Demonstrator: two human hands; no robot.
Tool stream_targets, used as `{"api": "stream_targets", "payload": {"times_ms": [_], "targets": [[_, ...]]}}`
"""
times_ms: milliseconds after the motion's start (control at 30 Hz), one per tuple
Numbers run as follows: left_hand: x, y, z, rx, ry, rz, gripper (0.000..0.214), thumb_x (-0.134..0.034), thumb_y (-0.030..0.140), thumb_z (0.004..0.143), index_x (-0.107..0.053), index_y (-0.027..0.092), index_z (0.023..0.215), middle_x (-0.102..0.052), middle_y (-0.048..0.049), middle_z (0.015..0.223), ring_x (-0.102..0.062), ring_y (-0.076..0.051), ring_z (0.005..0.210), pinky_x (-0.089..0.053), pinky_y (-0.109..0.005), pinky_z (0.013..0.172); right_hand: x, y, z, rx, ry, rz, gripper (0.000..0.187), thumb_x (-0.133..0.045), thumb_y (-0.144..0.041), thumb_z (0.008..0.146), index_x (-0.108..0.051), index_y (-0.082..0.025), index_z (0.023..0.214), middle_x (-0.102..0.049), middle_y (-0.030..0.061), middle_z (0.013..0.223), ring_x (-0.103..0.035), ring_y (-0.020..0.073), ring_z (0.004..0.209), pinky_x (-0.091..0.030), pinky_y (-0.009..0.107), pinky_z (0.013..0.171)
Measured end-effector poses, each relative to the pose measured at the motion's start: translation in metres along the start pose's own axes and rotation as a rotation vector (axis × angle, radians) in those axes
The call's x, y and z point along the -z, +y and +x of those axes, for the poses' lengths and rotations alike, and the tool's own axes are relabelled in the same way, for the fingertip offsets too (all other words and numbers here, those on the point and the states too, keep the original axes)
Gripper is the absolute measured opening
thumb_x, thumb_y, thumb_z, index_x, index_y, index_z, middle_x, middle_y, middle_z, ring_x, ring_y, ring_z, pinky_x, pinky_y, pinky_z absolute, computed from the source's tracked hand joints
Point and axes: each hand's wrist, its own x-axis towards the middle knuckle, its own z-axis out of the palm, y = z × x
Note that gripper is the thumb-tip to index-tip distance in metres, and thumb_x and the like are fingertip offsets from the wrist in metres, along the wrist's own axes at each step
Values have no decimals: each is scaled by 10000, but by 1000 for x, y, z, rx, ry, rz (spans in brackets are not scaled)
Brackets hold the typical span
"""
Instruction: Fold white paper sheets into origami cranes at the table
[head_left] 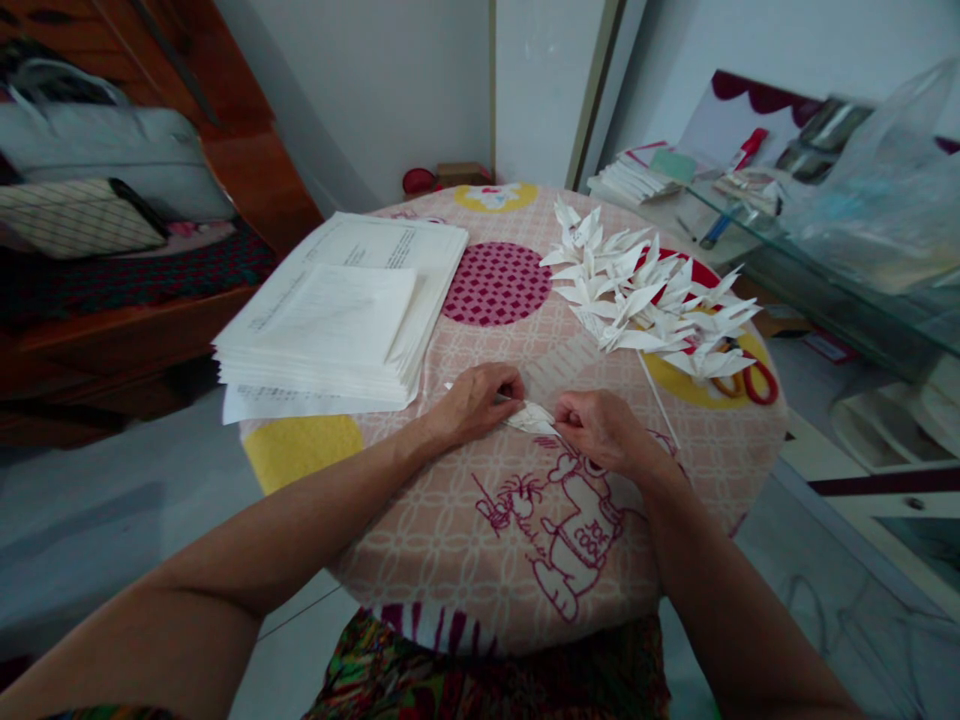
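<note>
A small piece of folded white paper (531, 418) is stretched between my two hands, close to the cloth. My left hand (484, 400) pinches its left end, with thumb and fingers pressed together. At the other end, my right hand (600, 425) has its fingers curled closed on the paper. Just beyond my hands lies a pale, see-through strip (562, 355). Many pointed folded-paper pieces (652, 290) are heaped at the right. To the left is a stack of white paper sheets (330, 315), smaller sheets on top and printed ones beneath.
A patterned cloth covers the round table (450, 540). Red-handled scissors (759, 383) lie by the heap, and a thin white stick (658, 398) beside it. On the right stands a glass shelf (840, 270) bearing a plastic bag (877, 200). Bags rest on a wooden bench (247, 180) at left.
</note>
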Motion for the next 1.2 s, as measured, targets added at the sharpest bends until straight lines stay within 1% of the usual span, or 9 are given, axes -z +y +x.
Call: {"api": "stream_targets", "payload": {"times_ms": [300, 600, 667, 767, 867, 933, 1000, 1067, 1200], "targets": [[-1, -1, 1, 7, -2, 17, 19, -628, 145, 807, -641, 158, 801, -656, -16, 816, -588, -149, 791, -443, -283, 757, 0, 4, 2, -19, -21, -4, 125, -599, -119, 791, -654, -147, 682, -613, 9, 593, -502, 114, 541, -266, 245, 541], [1, -1, 0, 20, -5, 7, 42, -619, 121, 796, -638, 154, 815, -648, -17, 813, -583, -151, 788, -451, -290, 766, -3, 7, 7, -166, 41, 102, 152, -597, -115, 677, -598, -157, 531, -516, -19, 477, -476, 108, 496, -268, 240, 496], [1, -1, -1, -13, 15, 25, 46, -617, 125, 806, -638, 153, 836, -644, -26, 834, -580, -159, 809, -459, -302, 785, -4, 11, 8, -160, 51, 112, 166, -602, -127, 670, -578, -161, 509, -490, -27, 465, -467, 106, 487, -268, 239, 486], [0, -1, -4, -113, 59, 72, 63, -603, 124, 833, -644, 158, 867, -641, -54, 905, -575, -190, 906, -460, -334, 848, -4, 20, 7, -147, 33, 176, 133, -598, -148, 668, -599, -162, 536, -511, -28, 470, -482, 112, 477, -277, 233, 472], [-2, -2, -5, -215, 34, 57, 110, -552, 100, 869, -643, 158, 846, -635, -63, 903, -575, -190, 916, -463, -327, 847, -4, 26, 2, -147, 100, 243, 131, -591, -177, 682, -578, -167, 551, -525, -24, 474, -472, 110, 462, -271, 229, 461], [-3, -4, -5, -253, 12, 24, 143, -524, 81, 877, -641, 152, 837, -630, -59, 876, -580, -174, 867, -467, -304, 812, -5, 24, -1, -70, 151, 307, 124, -586, -215, 719, -582, -169, 604, -551, -22, 509, -473, 108, 471, -292, 224, 473], [-4, -5, -5, -266, 8, 2, 160, -510, 66, 875, -645, 147, 843, -628, -58, 870, -585, -164, 838, -467, -288, 790, -8, 19, -5, 28, 144, 356, 126, -569, -255, 778, -614, -170, 697, -589, -17, 559, -498, 114, 501, -322, 224, 500], [-3, -6, -5, -269, 0, -7, 171, -502, 60, 874, -648, 145, 847, -629, -59, 871, -591, -160, 834, -467, -280, 782, -13, 12, -7, 85, 131, 292, 101, -590, -251, 794, -643, -171, 764, -618, -12, 594, -516, 119, 531, -334, 231, 540], [-1, -5, -4, -249, -32, -13, 176, -496, 72, 881, -655, 148, 872, -634, -60, 889, -601, -164, 853, -470, -284, 788, -22, 2, -6, 109, 155, -45, 87, -596, -214, 834, -674, -177, 851, -670, 22, 672, -551, 148, 606, -321, 261, 616]]}}
